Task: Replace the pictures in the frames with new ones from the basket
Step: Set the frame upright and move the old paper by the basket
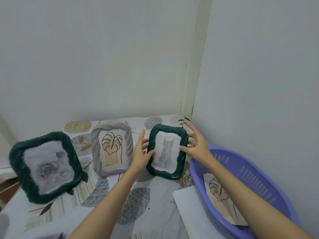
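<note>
Three frames stand on the patterned table. A dark green frame (166, 150) with a grey cat picture stands upright at the right; my left hand (142, 152) grips its left edge and my right hand (195, 145) holds its right edge, fingers spread behind it. In the middle stands a grey frame (112, 149) with a leaf line drawing. At the left a larger dark green frame (45, 167) shows a grey rose picture. The purple basket (255, 171) at the right holds a leaf drawing print (217, 192), partly hidden by my right forearm.
A white sheet (189, 207) lies on the table beside the basket's left side. The table sits in a corner, with walls close behind and to the right. The tablecloth (138, 204) has a leaf and circle pattern.
</note>
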